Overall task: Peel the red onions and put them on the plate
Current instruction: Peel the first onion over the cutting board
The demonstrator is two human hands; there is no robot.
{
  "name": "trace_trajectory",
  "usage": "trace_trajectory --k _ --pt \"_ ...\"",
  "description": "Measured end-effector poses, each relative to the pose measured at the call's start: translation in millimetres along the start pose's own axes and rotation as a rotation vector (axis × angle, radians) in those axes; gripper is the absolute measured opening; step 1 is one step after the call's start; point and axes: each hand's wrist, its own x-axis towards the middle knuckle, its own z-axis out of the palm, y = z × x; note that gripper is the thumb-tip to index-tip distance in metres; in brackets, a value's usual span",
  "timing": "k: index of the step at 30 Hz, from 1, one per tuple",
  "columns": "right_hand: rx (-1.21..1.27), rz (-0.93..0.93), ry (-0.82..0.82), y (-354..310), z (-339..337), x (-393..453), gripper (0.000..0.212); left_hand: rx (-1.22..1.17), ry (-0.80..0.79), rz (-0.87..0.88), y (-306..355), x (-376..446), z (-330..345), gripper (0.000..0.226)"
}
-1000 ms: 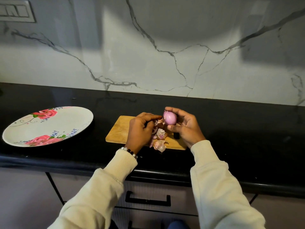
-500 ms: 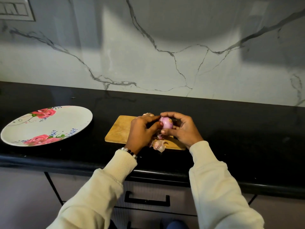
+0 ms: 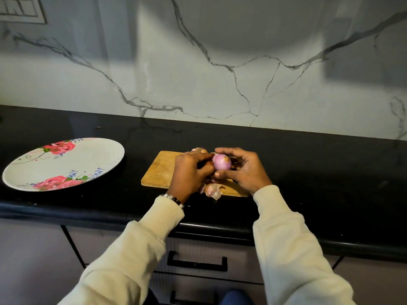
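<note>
A small pink-purple red onion (image 3: 222, 162), mostly bare of dry skin, is held above the wooden cutting board (image 3: 161, 170). My right hand (image 3: 244, 170) grips it between thumb and fingers. My left hand (image 3: 190, 172) has its fingertips curled against the onion's left side, pinching at it. Loose onion peels (image 3: 213, 189) lie on the board's near edge below my hands. Another papery piece (image 3: 199, 150) shows just behind my left hand. The white plate with pink roses (image 3: 63, 164) sits empty at the far left of the counter.
The black countertop (image 3: 319, 172) runs along a white marble wall. Drawers with black handles (image 3: 197, 261) are below the counter edge. A switch panel (image 3: 21, 9) is at the upper left on the wall.
Both hands lowered the onion slightly toward the board, then turned it. My left fingers closed in on its left side. Peels on the board stay put.
</note>
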Motion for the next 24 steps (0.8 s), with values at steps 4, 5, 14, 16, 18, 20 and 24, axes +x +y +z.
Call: trace_trajectory --k 4,5,14,16,18,20,24 --pt "0.005 -0.021 0.003 -0.1 1.6 -0.6 0.055 0.018 0.015 0.018 3.4 0.1 -1.1 0.028" --pt "0.007 -0.023 0.001 -0.2 1.8 -0.7 0.054 0.022 0.017 0.011 3.3 0.2 -1.5 0.028" --pt "0.081 -0.045 -0.011 -7.4 3.6 -4.3 0.053 -0.085 0.086 -0.181 0.3 2.5 -1.1 0.023" --pt "0.115 -0.041 -0.008 -7.5 4.7 -4.5 0.053 -0.14 0.107 -0.231 -1.5 3.2 -0.9 0.021" --pt "0.155 -0.034 0.009 -7.5 5.0 -3.6 0.053 -0.193 0.107 -0.26 -1.7 3.4 -0.7 0.021" --pt "0.217 -0.029 0.023 -8.5 4.8 -3.5 0.052 -0.266 0.122 -0.273 -0.9 3.4 0.1 0.024" --pt "0.362 -0.029 0.035 -6.5 5.2 -2.3 0.05 -0.303 0.138 -0.251 -1.9 3.6 0.9 0.032"
